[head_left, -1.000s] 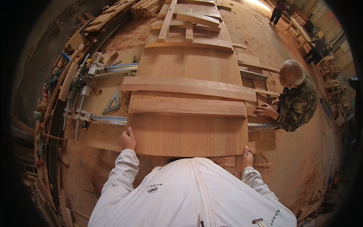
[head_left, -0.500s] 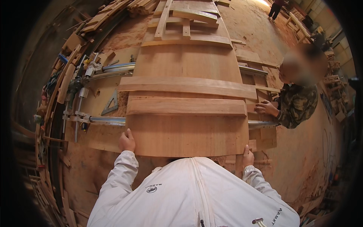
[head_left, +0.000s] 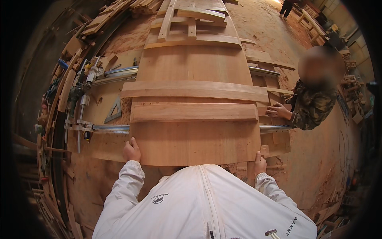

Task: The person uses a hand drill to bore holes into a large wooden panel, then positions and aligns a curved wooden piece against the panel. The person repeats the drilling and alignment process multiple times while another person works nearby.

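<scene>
A wide wooden panel lies in front of me, its near edge close to my jacket. My left hand is closed around the panel's near left edge, thumb pointing up along it. At the near right corner, my right hand grips the opposite edge with its thumb raised; the fingers of both hands are hidden below. Across the panel lie two wooden rails, a shorter near rail and a longer far rail that overhangs both sides.
Metal bars run beneath the panel. Left of it lies a triangular square. Several wooden pieces rest on the far end. A co-worker stands at right, one hand by the rail ends. Lumber lines the left side.
The whole view has shifted slightly, with the panel a little further left. Both my hands keep their hold on its edges. The co-worker's upper body has shifted slightly.
</scene>
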Demonstrator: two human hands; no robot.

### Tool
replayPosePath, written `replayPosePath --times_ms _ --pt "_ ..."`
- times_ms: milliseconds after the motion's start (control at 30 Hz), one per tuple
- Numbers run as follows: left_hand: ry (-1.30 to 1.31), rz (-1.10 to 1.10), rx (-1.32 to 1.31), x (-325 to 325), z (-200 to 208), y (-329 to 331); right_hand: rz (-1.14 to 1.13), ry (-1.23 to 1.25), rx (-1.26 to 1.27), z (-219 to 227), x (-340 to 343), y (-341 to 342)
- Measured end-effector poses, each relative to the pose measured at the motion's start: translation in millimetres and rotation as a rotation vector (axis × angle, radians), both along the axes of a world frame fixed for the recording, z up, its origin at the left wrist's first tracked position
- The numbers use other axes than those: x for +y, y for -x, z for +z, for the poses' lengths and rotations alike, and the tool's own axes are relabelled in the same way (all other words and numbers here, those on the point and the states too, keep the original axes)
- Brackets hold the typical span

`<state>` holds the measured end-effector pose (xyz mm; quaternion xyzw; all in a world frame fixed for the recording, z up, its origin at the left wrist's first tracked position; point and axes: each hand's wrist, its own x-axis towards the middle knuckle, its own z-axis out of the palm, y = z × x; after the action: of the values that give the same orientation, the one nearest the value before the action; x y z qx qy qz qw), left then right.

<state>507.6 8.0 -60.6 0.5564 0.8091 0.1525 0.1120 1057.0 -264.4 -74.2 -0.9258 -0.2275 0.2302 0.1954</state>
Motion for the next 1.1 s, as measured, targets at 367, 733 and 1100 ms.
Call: replayPosePath --times_ms 367,733,1100 --pt "0.007 -0.002 0.024 0 -2 3 -0.008 -0.041 0.015 -5 -3 -2" --pt "-0.053 -0.012 -0.022 -3 6 -4 -0.015 -0.065 0.020 6 3 3" --pt "-0.119 0.005 -0.044 -3 -1 -2 0.002 -0.090 0.020 0 0 0"
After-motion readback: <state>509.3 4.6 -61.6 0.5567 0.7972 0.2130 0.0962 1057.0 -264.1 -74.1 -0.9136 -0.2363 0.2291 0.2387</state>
